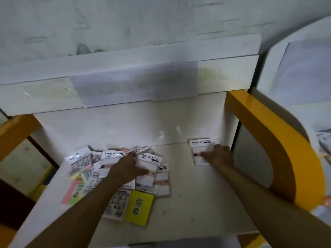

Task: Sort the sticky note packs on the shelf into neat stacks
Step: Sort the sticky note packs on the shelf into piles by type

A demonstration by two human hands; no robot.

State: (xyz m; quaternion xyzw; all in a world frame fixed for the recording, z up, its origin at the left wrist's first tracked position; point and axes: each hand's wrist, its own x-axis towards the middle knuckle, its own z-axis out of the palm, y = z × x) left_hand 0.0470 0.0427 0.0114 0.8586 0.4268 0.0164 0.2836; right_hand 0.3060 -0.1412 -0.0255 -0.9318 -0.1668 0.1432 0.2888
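White laminate makes up the shelf [188, 194] in your head view, framed by yellow-orange side panels [279, 145] on either side.

Your left hand [125, 169] lies over a loose heap of sticky note packs [114, 176] at the shelf's left half, near the back. Its fingers [141, 171] are stretched flat across a white pack with a pink band [146, 169], the thumb reaching up towards the packs behind; you cannot tell whether anything is pinched beneath the palm. A yellow pack [139, 207] (printed 2207) sits at the heap's near edge, just beside a pale pack covered in small print [117, 204]. A pink and green pack [74, 193] pokes out on the left, partly hidden by your forearm.

Your right hand [219, 156] rests at the back right corner, well apart from the heap. It is spread and pressed down on a separate white pack [200, 149] that lies against the back wall [125, 126], fingers pointing left across its pink band.
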